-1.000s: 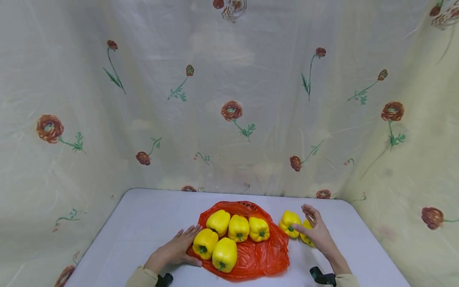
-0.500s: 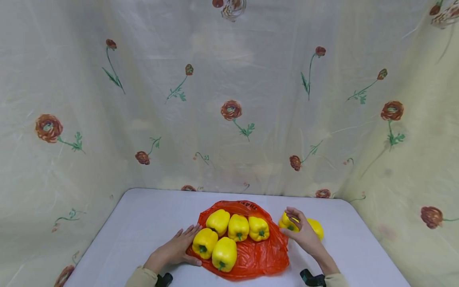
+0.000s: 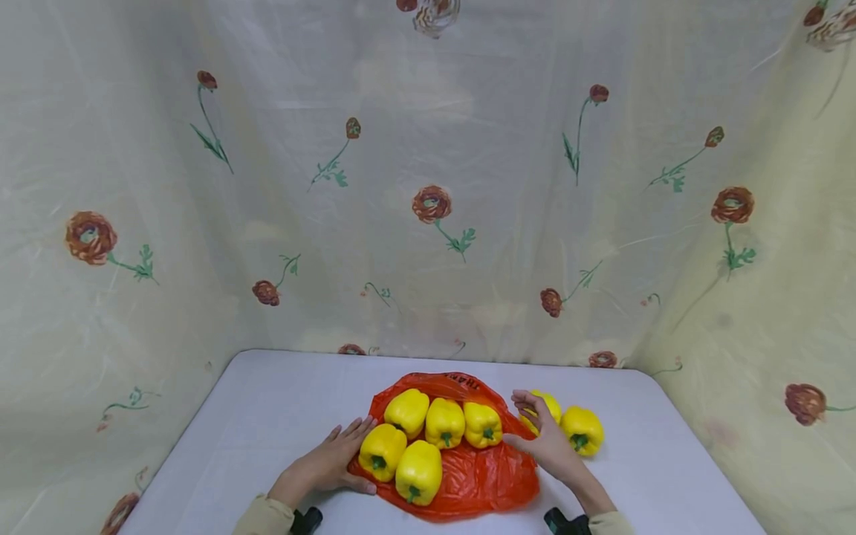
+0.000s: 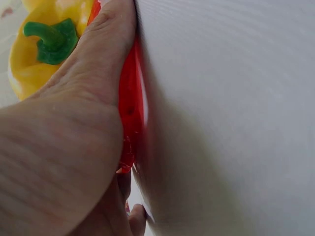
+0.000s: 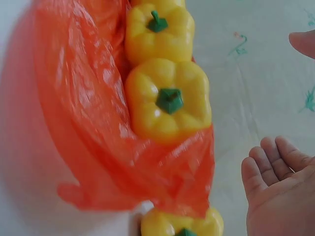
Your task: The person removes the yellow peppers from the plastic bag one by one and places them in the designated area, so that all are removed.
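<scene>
A red plastic bag (image 3: pixel 478 483) lies flat on the table, with several yellow bell peppers (image 3: pixel 418 472) on it in two rows. My left hand (image 3: pixel 331 462) rests along the bag's left edge, fingers straight, beside the nearest pepper; in the left wrist view that pepper (image 4: pixel 29 64) shows its green stem past my thumb. My right hand (image 3: pixel 550 444) hovers by the bag's right edge, fingers loosely bent and thumb apart, holding nothing. Behind it a yellow pepper (image 3: pixel 551 405) is partly hidden. The right wrist view shows my fingers (image 5: pixel 273 164) apart from the bag (image 5: pixel 93 123).
Another yellow pepper (image 3: pixel 583 431) sits on the white table (image 3: pixel 281 401), right of my right hand. A flower-printed curtain (image 3: pixel 495 245) hangs round the back and sides of the table. Dark camera mounts (image 3: pixel 307 521) are strapped to both wrists.
My right hand has moved left from over the two loose peppers to the bag's right edge, uncovering the rightmost pepper. My left hand and the peppers on the bag have stayed put.
</scene>
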A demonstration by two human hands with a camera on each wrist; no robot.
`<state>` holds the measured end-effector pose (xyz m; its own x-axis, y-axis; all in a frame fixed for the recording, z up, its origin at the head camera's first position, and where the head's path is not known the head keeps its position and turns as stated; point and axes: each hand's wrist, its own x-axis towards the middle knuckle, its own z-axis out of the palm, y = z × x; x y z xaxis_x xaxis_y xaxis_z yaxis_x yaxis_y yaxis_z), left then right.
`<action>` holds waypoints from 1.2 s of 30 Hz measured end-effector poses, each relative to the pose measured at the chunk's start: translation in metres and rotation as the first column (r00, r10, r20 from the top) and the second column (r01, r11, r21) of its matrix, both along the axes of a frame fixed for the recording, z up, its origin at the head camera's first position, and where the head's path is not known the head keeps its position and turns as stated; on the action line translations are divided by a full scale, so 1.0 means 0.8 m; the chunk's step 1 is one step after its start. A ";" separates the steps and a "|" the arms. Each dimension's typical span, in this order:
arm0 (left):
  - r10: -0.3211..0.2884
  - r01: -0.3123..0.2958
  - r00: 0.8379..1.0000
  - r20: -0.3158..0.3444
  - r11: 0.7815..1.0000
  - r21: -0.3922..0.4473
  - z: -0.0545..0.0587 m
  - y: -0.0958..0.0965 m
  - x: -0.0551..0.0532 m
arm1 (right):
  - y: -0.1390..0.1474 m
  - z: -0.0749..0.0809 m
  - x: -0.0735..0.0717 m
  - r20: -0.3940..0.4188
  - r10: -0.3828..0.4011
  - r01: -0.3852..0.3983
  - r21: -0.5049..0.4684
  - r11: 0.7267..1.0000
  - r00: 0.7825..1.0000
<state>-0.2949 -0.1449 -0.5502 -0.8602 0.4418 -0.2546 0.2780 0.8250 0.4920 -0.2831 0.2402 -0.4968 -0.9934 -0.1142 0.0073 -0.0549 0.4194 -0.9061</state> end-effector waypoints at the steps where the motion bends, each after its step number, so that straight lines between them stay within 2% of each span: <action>1: -0.001 0.001 1.000 -0.002 1.000 -0.002 0.000 0.000 0.000 | -0.004 0.000 0.001 0.003 0.002 -0.002 -0.002 1.000 1.000; 15: -0.008 0.008 1.000 -0.008 1.000 0.001 0.000 -0.003 0.000 | -0.050 -0.016 0.013 0.023 0.116 -0.115 -0.053 0.992 0.993; 25: 0.005 -0.005 1.000 -0.006 1.000 0.004 -0.002 0.000 0.001 | -0.065 -0.016 0.020 0.027 0.220 -0.219 -0.027 0.975 0.975; 36: 0.013 -0.013 1.000 0.003 1.000 -0.002 -0.004 0.000 -0.001 | -0.094 -0.023 0.025 0.044 0.328 -0.328 -0.014 0.945 0.944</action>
